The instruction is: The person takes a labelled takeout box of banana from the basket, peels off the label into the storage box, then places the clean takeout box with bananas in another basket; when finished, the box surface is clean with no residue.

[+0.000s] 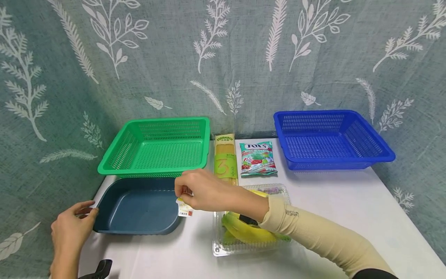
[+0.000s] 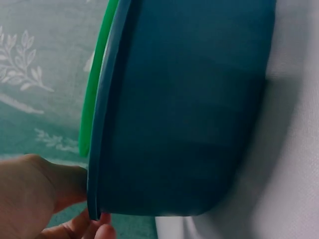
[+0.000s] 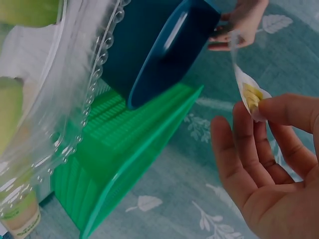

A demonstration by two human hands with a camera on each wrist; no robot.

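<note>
My left hand [image 1: 72,225] is at the left end of a dark blue plastic basin [image 1: 144,209]. In the left wrist view, thumb and fingers pinch the basin's rim [image 2: 94,184] from both sides. Beyond the basin's right end, my right hand [image 1: 205,190] pinches a small white packet [image 1: 185,209] printed in yellow, with a red square, between thumb and index finger. The right wrist view shows the packet [image 3: 250,92] edge-on, its other fingers loosely bent. Under my right forearm lies a clear plastic box [image 1: 218,248] with bananas [image 1: 247,230] in it, partly hidden by the arm.
Behind the basin stands a green basket [image 1: 162,157]; a blue basket [image 1: 313,145] is at the back right. Between them lie a pasta pack [image 1: 225,159] and a Fox's candy bag [image 1: 258,159] on the white table [image 1: 334,209]. A patterned curtain [image 1: 251,89] encloses the back and sides.
</note>
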